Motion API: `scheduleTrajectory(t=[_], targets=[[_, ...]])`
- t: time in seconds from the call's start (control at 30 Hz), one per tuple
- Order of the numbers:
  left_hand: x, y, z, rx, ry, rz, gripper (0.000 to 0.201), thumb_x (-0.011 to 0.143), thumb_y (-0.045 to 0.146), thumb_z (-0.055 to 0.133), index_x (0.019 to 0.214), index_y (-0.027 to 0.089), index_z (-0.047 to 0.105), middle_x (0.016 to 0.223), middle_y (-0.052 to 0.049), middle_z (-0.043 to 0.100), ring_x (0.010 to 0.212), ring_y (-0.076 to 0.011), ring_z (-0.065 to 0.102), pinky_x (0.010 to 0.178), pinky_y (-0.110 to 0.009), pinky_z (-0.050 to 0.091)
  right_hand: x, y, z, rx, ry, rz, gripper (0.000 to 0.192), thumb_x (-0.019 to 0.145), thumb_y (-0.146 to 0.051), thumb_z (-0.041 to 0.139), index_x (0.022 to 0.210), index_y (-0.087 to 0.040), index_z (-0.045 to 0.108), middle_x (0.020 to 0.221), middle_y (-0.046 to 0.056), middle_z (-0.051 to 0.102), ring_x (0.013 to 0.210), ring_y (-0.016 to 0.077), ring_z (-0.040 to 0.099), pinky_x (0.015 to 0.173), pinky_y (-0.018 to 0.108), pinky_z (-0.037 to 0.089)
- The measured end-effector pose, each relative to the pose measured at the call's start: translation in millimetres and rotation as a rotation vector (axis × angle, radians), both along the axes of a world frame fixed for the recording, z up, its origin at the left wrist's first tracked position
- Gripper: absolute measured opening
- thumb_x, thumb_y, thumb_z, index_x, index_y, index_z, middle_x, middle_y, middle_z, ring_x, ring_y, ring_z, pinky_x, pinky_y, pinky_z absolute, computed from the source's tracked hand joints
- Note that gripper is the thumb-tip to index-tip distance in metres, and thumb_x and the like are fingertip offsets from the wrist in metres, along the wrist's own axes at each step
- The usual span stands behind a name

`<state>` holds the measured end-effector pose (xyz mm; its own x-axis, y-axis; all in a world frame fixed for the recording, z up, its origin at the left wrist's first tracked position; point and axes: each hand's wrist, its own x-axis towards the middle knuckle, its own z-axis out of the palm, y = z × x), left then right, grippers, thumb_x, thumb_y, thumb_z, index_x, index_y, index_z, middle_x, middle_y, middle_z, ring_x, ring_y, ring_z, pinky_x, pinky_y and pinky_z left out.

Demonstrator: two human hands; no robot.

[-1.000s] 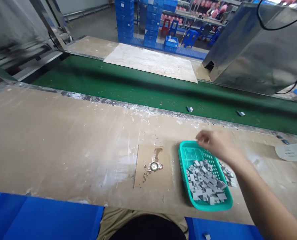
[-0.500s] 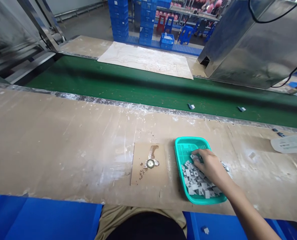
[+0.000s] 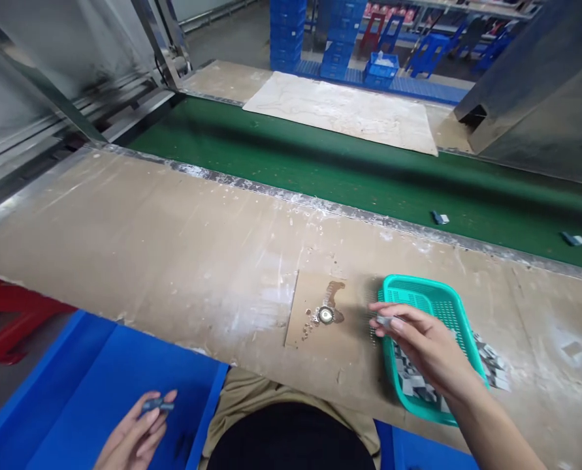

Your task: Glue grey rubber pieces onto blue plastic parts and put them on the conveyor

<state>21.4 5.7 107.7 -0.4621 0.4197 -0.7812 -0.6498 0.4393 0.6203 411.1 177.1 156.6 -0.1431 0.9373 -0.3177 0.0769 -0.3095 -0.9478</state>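
At lower left, my left hand [image 3: 134, 432] is over a blue bin [image 3: 89, 365], its fingers closed on a small dark blue-grey plastic part [image 3: 157, 405]. My right hand [image 3: 430, 343] is above the left side of a turquoise plastic basket [image 3: 430, 412], pinching a small light-grey plastic piece [image 3: 383, 320]. Many similar grey pieces [image 3: 411, 380] lie in the basket, partly hidden by my right hand and forearm. Left of the basket, a cardboard square [image 3: 296, 307] lies on the table, with a small round metal cap [image 3: 326, 315] and wet stains on it.
Beyond the worktable [image 3: 197, 254] runs a green conveyor belt [image 3: 281, 153] carrying two small dark parts with light ends [image 3: 439, 218]. Loose grey pieces [image 3: 494, 365] lie right of the basket. A red stool [image 3: 11, 313] stands at far left, and a white sheet [image 3: 339, 111] lies behind the belt.
My right hand has come up out of the basket and left with a grey piece. My left hand has come into view holding a dark part. The view has turned left.
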Motion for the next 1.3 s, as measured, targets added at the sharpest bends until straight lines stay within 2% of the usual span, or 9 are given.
scheduleTrajectory(t=[0.1, 0.23, 0.33, 0.5, 0.6, 0.73, 0.9, 1.17, 1.3], targets=[[17.5, 22.5, 15.4, 0.152, -0.071, 0.080, 0.045, 0.039, 0.009, 0.087, 0.076, 0.018, 0.065, 0.079, -0.004, 0.072, 0.052, -0.0071, 0.053, 0.041, -0.012, 0.044, -15.7, 3.0, -7.2, 0.085, -0.123, 0.106, 0.023, 0.074, -0.036, 0.071, 0.093, -0.022, 0.072, 0.104, 0.009, 0.070, 0.099, 0.0249, 0.065, 0.085, 0.036, 0.053], [58.0, 53.5, 29.6, 0.276, -0.184, -0.054, 0.036, 0.046, 0.008, 0.085, 0.076, 0.018, 0.068, 0.082, -0.003, 0.071, 0.066, -0.0111, 0.063, 0.059, -0.015, 0.054, -31.9, 3.1, -16.3, 0.238, -0.349, 0.228, 0.037, 0.076, -0.034, 0.067, 0.111, -0.022, 0.065, 0.107, 0.009, 0.070, 0.091, 0.0241, 0.067, 0.082, 0.039, 0.055], [83.0, 72.1, 28.5, 0.366, -0.323, -0.137, 0.032, 0.050, 0.014, 0.085, 0.079, 0.016, 0.071, 0.093, -0.007, 0.072, 0.083, -0.0166, 0.067, 0.074, -0.018, 0.055, -40.4, 2.3, -17.6, 0.401, -0.589, 0.349, 0.027, 0.080, -0.030, 0.063, 0.106, -0.024, 0.068, 0.104, 0.008, 0.071, 0.083, 0.0226, 0.068, 0.078, 0.038, 0.055], [107.3, 84.2, 18.9, 0.411, -0.405, -0.161, 0.022, 0.063, 0.030, 0.080, 0.074, 0.013, 0.072, 0.095, -0.009, 0.072, 0.084, -0.0186, 0.067, 0.075, -0.022, 0.055, -47.3, 3.5, -19.2, 0.519, -0.645, 0.452, 0.031, 0.086, -0.024, 0.053, 0.114, -0.023, 0.064, 0.113, 0.008, 0.068, 0.106, 0.0240, 0.062, 0.089, 0.039, 0.049], [114.4, 83.3, 16.5, 0.455, -0.320, -0.267, 0.023, 0.064, 0.021, 0.080, 0.084, 0.016, 0.071, 0.104, -0.007, 0.068, 0.088, -0.0190, 0.066, 0.076, -0.023, 0.054, -47.5, 4.4, -23.3, 0.452, -0.706, 0.383, 0.035, 0.080, -0.026, 0.058, 0.115, -0.022, 0.064, 0.104, 0.008, 0.071, 0.092, 0.0248, 0.067, 0.080, 0.038, 0.053], [117.6, 80.6, 16.3, 0.484, -0.224, -0.306, 0.042, 0.060, 0.014, 0.081, 0.100, 0.023, 0.067, 0.110, -0.003, 0.064, 0.086, -0.0161, 0.065, 0.080, -0.026, 0.051, -48.4, 4.6, -25.9, 0.428, -0.743, 0.330, 0.019, 0.077, -0.029, 0.061, 0.091, -0.021, 0.071, 0.093, 0.007, 0.074, 0.086, 0.0255, 0.068, 0.077, 0.037, 0.053], [116.6, 78.9, 12.4, 0.489, -0.268, -0.362, 0.026, 0.062, 0.015, 0.080, 0.085, 0.018, 0.068, 0.081, -0.002, 0.070, 0.085, -0.0150, 0.064, 0.078, -0.022, 0.049, -53.5, 6.4, -26.9, 0.487, -0.706, 0.373, 0.017, 0.079, -0.030, 0.060, 0.089, -0.023, 0.073, 0.094, 0.007, 0.072, 0.089, 0.0245, 0.066, 0.079, 0.037, 0.051], [117.1, 76.6, 5.2, 0.418, -0.203, -0.404, 0.024, 0.060, 0.020, 0.081, 0.080, 0.016, 0.068, 0.081, -0.006, 0.070, 0.080, -0.0158, 0.062, 0.077, -0.026, 0.048, -56.0, 10.8, -41.2, 0.489, -0.713, 0.367, 0.020, 0.077, -0.035, 0.062, 0.085, -0.022, 0.075, 0.091, 0.009, 0.071, 0.086, 0.0254, 0.065, 0.078, 0.039, 0.051], [120.6, 78.2, 7.0, 0.426, -0.250, -0.391, 0.029, 0.061, 0.022, 0.081, 0.087, 0.017, 0.069, 0.082, -0.004, 0.068, 0.081, -0.0157, 0.061, 0.078, -0.028, 0.050, -55.3, 9.9, -35.6, 0.467, -0.708, 0.356, 0.020, 0.077, -0.036, 0.063, 0.085, -0.022, 0.075, 0.092, 0.009, 0.071, 0.088, 0.0258, 0.065, 0.079, 0.040, 0.051]])
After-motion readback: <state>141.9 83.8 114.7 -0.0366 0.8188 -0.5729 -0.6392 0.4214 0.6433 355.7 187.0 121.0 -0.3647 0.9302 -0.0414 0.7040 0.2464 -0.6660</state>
